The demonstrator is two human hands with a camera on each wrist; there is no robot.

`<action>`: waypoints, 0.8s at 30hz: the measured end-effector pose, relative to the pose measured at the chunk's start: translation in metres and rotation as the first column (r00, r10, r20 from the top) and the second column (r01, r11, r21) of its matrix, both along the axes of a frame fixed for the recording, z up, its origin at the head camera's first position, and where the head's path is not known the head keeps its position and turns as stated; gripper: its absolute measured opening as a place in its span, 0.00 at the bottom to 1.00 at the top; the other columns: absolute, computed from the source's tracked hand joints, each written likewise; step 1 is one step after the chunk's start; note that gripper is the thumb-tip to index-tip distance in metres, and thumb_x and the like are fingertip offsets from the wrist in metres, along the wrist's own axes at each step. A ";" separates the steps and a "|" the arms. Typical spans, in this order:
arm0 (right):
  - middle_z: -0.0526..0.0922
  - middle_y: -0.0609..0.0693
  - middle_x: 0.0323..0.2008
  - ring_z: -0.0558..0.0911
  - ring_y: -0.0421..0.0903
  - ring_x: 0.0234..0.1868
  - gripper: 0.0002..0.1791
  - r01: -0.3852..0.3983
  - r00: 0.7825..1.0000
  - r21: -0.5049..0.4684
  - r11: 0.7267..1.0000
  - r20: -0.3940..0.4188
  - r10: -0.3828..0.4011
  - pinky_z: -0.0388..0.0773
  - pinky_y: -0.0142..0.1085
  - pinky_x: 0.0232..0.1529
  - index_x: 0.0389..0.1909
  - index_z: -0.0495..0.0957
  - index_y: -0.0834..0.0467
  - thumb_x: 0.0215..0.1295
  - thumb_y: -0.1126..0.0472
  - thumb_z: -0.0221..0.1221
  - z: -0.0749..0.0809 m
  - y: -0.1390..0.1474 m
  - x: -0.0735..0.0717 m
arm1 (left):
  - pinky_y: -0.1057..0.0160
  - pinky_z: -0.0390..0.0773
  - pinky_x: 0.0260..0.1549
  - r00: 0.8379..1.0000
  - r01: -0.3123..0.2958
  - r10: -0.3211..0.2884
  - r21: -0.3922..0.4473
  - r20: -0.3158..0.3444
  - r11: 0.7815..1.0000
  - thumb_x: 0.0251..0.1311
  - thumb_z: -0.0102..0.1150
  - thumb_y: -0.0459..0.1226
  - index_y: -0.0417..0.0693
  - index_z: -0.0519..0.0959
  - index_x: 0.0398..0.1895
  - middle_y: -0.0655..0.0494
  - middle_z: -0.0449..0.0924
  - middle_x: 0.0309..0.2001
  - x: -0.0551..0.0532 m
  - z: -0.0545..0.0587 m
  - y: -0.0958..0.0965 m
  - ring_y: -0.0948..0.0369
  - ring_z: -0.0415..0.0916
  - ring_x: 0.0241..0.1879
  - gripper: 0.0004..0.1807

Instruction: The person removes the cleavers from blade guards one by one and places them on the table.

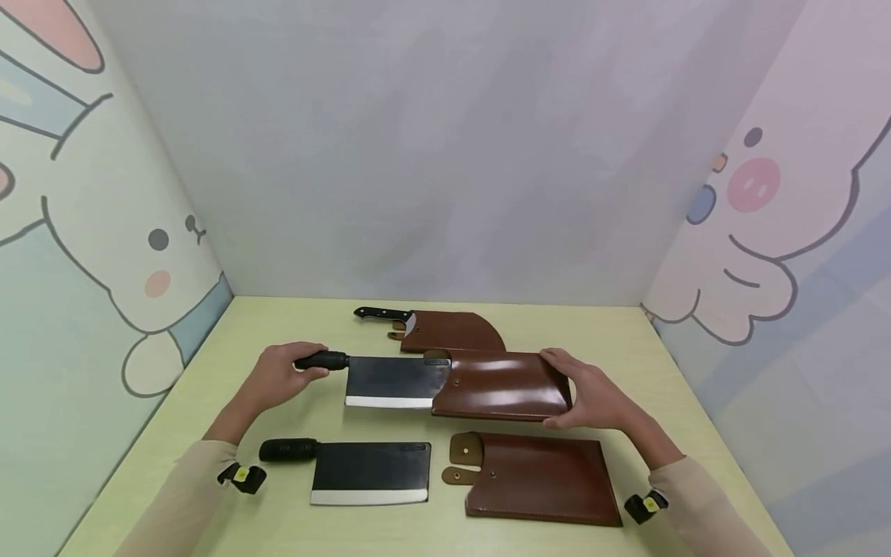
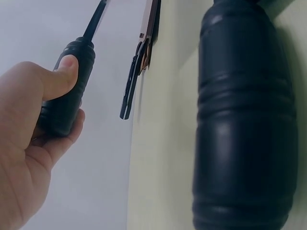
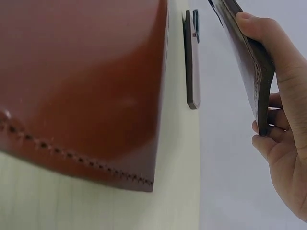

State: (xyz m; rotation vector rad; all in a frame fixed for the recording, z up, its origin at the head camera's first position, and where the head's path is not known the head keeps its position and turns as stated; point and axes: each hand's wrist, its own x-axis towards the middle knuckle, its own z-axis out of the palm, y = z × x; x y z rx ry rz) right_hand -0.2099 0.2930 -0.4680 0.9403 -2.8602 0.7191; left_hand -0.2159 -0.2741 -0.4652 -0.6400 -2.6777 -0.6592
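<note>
My left hand [image 1: 287,374] grips the black ribbed handle [image 2: 72,88] of a cleaver [image 1: 390,379], its dark blade with a bright edge pointing right. The front part of that blade is hidden inside a glossy brown leather sheath [image 1: 501,384]. At the sheath's far right end my right hand [image 1: 592,391] holds it between thumb and fingers, thumb at the near edge in the head view. In the right wrist view the held sheath [image 3: 256,72] is seen edge-on, raised over the table.
A second cleaver [image 1: 372,468] lies bare in front, beside another brown sheath [image 1: 546,478] with two strap tabs. Behind, a sheathed knife [image 1: 452,331] with a black riveted handle lies near the back wall [image 1: 431,155]. Cartoon-printed panels [image 1: 800,255] flank the pale yellow table [image 1: 209,534].
</note>
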 end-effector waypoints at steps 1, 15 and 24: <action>0.64 0.55 0.75 0.73 0.58 0.69 0.64 0.003 1.000 0.001 1.000 -0.003 -0.003 0.78 0.58 0.55 0.78 0.60 0.56 0.42 0.39 0.81 0.000 0.002 0.000 | 0.44 0.82 0.41 1.000 0.000 0.000 0.001 -0.004 1.000 0.56 0.76 0.39 0.39 0.85 0.53 0.42 0.87 0.49 0.000 0.000 -0.002 0.44 0.85 0.46 0.22; 0.64 0.59 0.75 0.71 0.63 0.70 0.63 0.042 0.999 0.027 0.999 -0.005 -0.042 0.77 0.60 0.56 0.78 0.61 0.58 0.43 0.38 0.80 0.001 0.028 0.004 | 0.45 0.81 0.40 0.999 -0.033 0.033 -0.004 0.014 0.999 0.57 0.75 0.38 0.37 0.85 0.52 0.40 0.87 0.49 0.004 -0.004 -0.021 0.45 0.85 0.44 0.21; 0.65 0.61 0.74 0.73 0.63 0.68 0.63 0.034 0.999 0.039 0.999 -0.003 -0.034 0.77 0.59 0.55 0.77 0.61 0.59 0.44 0.38 0.80 -0.002 0.035 0.002 | 0.45 0.80 0.41 0.996 -0.035 0.037 -0.029 0.075 0.999 0.58 0.74 0.39 0.37 0.84 0.53 0.40 0.86 0.50 0.005 -0.012 -0.026 0.46 0.84 0.44 0.22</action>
